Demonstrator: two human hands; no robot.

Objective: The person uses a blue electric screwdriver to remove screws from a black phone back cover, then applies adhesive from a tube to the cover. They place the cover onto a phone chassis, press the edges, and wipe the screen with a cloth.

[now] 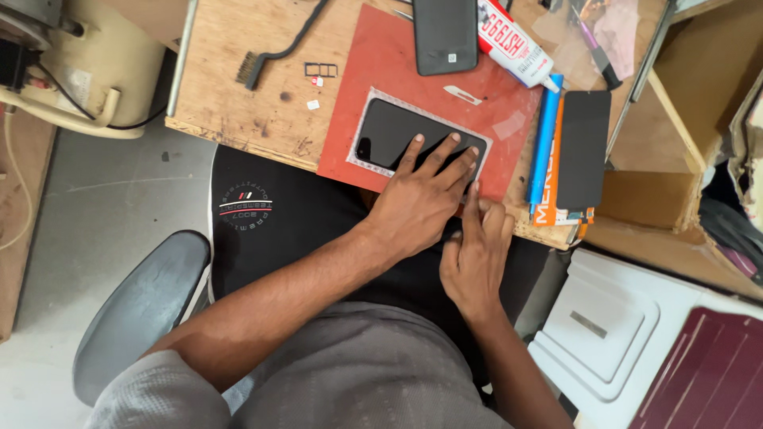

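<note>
Black phone under left hand, right hand beside, on red mat.

A phone lies on a mat on the table, brush to its left.

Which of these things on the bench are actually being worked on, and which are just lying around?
In use:
phone, pressed flat by left hand
right hand at its near edge
red mat beneath

Lying about:
second phone
glue tube
wire brush
card tray
black screen panel
</note>
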